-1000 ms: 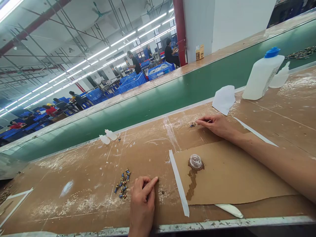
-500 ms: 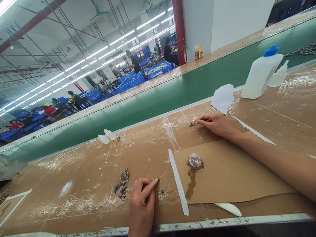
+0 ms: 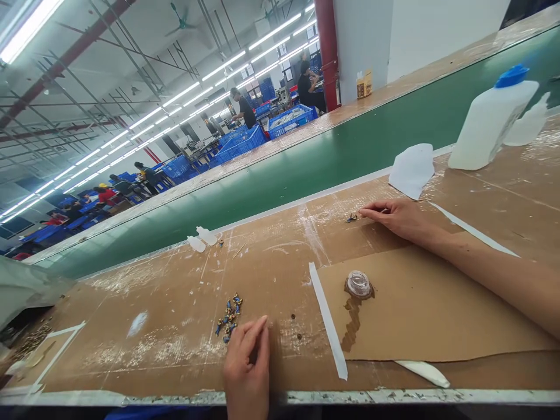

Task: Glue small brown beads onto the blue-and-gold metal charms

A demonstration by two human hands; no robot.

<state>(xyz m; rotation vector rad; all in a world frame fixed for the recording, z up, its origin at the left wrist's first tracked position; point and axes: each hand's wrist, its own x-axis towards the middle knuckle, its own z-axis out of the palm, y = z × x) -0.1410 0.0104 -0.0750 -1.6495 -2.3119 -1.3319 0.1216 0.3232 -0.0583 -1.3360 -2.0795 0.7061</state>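
My left hand [image 3: 248,356] is low over the brown table, fingertips bunched together, just right of a cluster of small blue and yellow pieces [image 3: 228,318]. Whether anything sits between those fingertips is too small to tell. Two small dark round pieces [image 3: 299,336] lie to its right. My right hand [image 3: 396,217] reaches to the far part of the table, thumb and forefinger pinched at the edge of a small blue and yellow piece [image 3: 351,218] that rests on the surface. A clear round dish [image 3: 359,284] sits on the cardboard sheet [image 3: 420,303] in a brown wet patch.
Two small white bottles [image 3: 206,235] lie at the table's far edge. A large blue-capped bottle [image 3: 490,122] and white paper [image 3: 412,171] are at the right. Beyond runs a green belt [image 3: 306,157]. Several people are in the background.
My left hand has moved left, away from the dark round piece by its fingertip, toward the cluster. My right hand stays by the small far piece. The view has shifted.
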